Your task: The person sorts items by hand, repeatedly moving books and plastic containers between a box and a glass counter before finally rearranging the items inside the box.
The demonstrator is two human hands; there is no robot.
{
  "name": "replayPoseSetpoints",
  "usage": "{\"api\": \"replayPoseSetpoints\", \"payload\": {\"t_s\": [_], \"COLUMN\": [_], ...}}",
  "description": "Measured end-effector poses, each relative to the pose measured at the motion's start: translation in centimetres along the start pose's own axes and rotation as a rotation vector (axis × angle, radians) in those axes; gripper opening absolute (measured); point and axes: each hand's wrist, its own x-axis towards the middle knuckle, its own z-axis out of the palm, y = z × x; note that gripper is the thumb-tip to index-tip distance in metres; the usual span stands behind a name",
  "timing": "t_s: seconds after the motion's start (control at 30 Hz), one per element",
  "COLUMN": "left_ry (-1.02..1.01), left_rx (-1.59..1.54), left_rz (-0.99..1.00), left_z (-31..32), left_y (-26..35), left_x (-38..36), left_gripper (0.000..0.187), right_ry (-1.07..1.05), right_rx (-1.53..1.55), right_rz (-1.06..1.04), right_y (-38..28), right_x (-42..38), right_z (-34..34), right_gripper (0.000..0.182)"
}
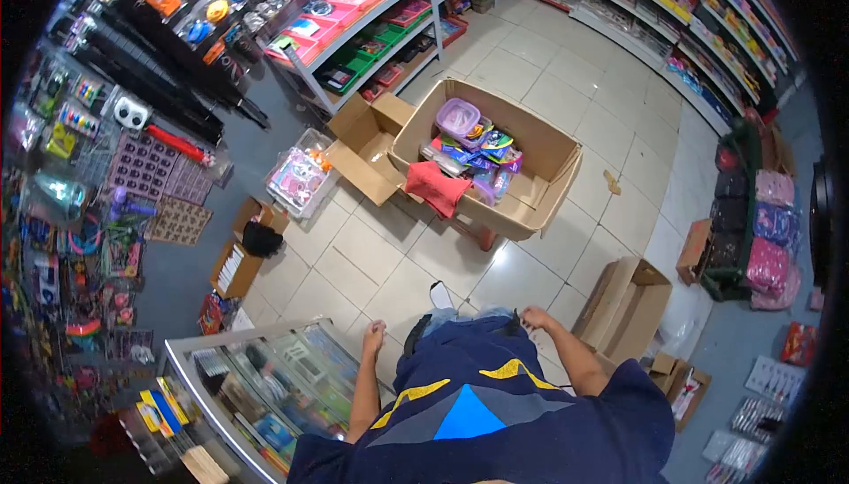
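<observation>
My left hand [375,336] hangs beside the glass display case [305,378], its fingers loosely curled with nothing seen in them. At my other side, my right hand [535,317] is beside the hem of my dark blue shirt [522,369], fingers slightly apart and holding nothing visible. Ahead stands a large cardboard box [539,210] with packaged colourful goods and a purple-lidded plastic container [458,117] in it. A red cloth [438,189] drapes over its near edge. Touching its left side is a smaller open cardboard box [367,144].
Metal shelves [354,68] with coloured trays stand at the far left. Hanging goods line the left wall. A clear plastic box [302,175] sits on the tiled floor [371,254]. On the right are a long cardboard box [623,307] and a green rack [734,219].
</observation>
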Motion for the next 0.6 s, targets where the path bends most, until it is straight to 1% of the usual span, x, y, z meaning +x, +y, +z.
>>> {"api": "replayPoseSetpoints", "payload": {"t_s": [0.03,0.1,0.17,0.23,0.27,0.33,0.43,0.47,0.53,0.6], "left_ry": [-0.002,0.0,0.032,0.049,0.059,0.099,0.197,0.237,0.209,0.161], "left_rx": [-0.02,0.081,0.163,0.058,0.004,0.018,0.013,0.005,0.072,0.171], "left_rz": [0.023,0.094,0.146,0.258,0.315,0.448,0.679,0.762,0.897,1.011], "left_z": [-0.4,-1.1,-1.1,-0.4,0.3,2.1,5.2,6.2,8.2,9.5], "left_y": [2.6,4.9,6.6,9.1,11.3,16.8,24.5,27.1,32.8,37.9], "left_x": [0.5,3.0,6.0,7.5,8.0,7.7,7.2,7.1,6.6,6.0], "left_gripper": [0.036,0.035,0.033,0.031,0.029,0.027,0.023,0.021,0.02,0.019], "right_ry": [0.026,0.125,0.127,0.049,0.041,0.029,0.097,0.032,-0.108,-0.122], "right_rx": [-0.029,-0.054,-0.076,0.036,0.117,0.278,0.375,0.422,0.52,0.44], "right_rz": [-0.107,-0.238,-0.428,-0.469,-0.466,-0.47,-0.481,-0.398,-0.232,-0.19], "right_y": [-2.0,-6.6,-10.2,-16.8,-19.3,-22.9,-25.1,-25.9,-27.5,-29.2], "right_x": [0.1,0.0,0.4,-3.6,-4.8,-5.6,-2.6,-1.9,-1.2,-1.6], "right_z": [-0.5,-1.1,-2.1,-3.8,-4.4,-6.1,-9.1,-10.9,-14.4,-16.5], "right_gripper": [0.024,0.025,0.025,0.024,0.025,0.027,0.03,0.032,0.035,0.037]}}
